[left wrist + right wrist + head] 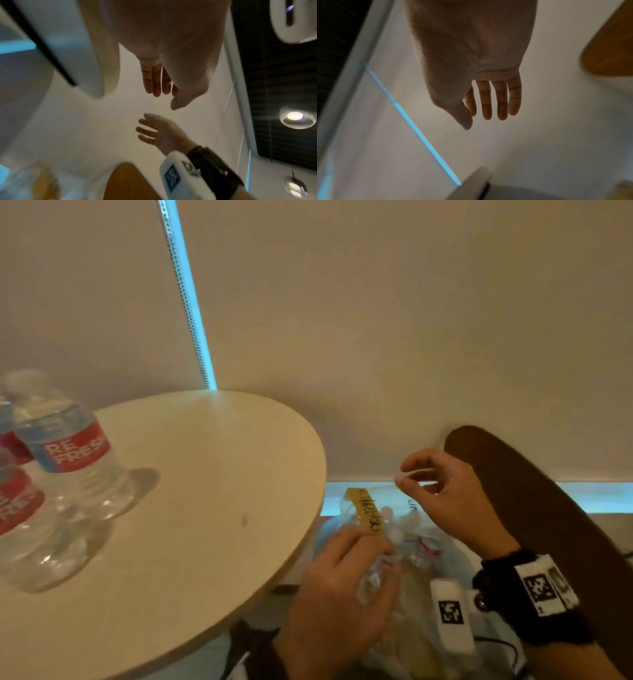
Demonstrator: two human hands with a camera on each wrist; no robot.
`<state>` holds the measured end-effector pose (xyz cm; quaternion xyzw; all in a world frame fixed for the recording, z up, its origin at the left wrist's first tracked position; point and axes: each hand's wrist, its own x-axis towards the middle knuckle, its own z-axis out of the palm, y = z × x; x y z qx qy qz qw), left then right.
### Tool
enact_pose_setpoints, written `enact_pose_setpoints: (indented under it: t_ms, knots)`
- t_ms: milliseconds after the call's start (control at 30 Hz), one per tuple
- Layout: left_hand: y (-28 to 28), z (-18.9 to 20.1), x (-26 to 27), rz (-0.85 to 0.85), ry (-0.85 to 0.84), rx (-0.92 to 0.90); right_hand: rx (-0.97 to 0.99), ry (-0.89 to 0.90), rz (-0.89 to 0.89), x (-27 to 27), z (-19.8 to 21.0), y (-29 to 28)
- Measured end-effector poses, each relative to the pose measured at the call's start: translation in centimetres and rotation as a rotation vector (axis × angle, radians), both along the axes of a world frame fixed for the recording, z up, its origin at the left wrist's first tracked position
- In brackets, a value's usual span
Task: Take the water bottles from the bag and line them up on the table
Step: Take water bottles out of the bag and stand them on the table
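Note:
Three clear water bottles with red labels stand at the left of the round pale table (205, 474): one at the back (68, 446), one nearer (20, 525), a third (7, 436) cut off by the frame. A clear plastic bag (431, 546) sits below the table's right edge, with white bottle caps (388, 513) showing inside. My left hand (373, 549) reaches over the bag's mouth; in the left wrist view its fingers (154, 83) are straight and hold nothing. My right hand (402, 474) hovers above the bag with fingers (501, 102) loosely spread and empty.
A dark brown chair back (531, 491) rises just right of my right hand. A yellow tag (368, 510) hangs at the bag's top. A drawn blind (376, 320) fills the wall behind, with a bright gap (191, 302).

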<state>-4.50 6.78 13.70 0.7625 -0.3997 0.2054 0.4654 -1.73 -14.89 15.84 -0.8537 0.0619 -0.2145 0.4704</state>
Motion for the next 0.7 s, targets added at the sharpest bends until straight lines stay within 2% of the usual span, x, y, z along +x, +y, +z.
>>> enact_pose_setpoints:
  t_ms: [100, 200, 267, 333, 400, 467, 533, 600, 700]
  knots:
    - [-5.2, -5.4, 0.3, -0.098, 0.113, 0.185, 0.02, 0.113, -0.085, -1.5, -5.4, -3.1]
    - [-8.8, -10.2, 0.8, -0.14, 0.491, 0.278, -0.03, 0.287, -0.104, -2.5, -10.1, -4.3]
    - [-10.3, -12.5, 1.0, -0.086, 0.645, 0.207, -0.07, 0.369, -0.101, -2.7, -12.6, -4.5]
    - [-11.3, -14.7, 1.5, 0.01, 0.775, 0.239, -0.11, 0.426, -0.102, -2.5, -14.6, -4.5]
    - [-11.8, -16.3, 1.8, 0.145, 0.852, 0.385, -0.082, 0.464, -0.109, -2.1, -16.3, -4.5]
    - [-11.9, -17.4, 2.1, 0.206, 0.833, 0.309, -0.1, 0.474, -0.098, -1.5, -17.7, -4.6]
    - [-12.4, -18.1, 2.5, 0.267, 0.861, 0.153, -0.038, 0.454, 0.001, -0.6, -19.0, -4.6]
    - [-12.9, -18.2, 3.2, 0.35, 0.892, 0.089, -0.028, 0.429, 0.061, 0.0, -18.8, -4.3]
    - [-13.3, -18.1, 3.7, 0.364, 0.932, 0.155, -0.055, 0.39, 0.023, 0.2, -18.5, -3.8]
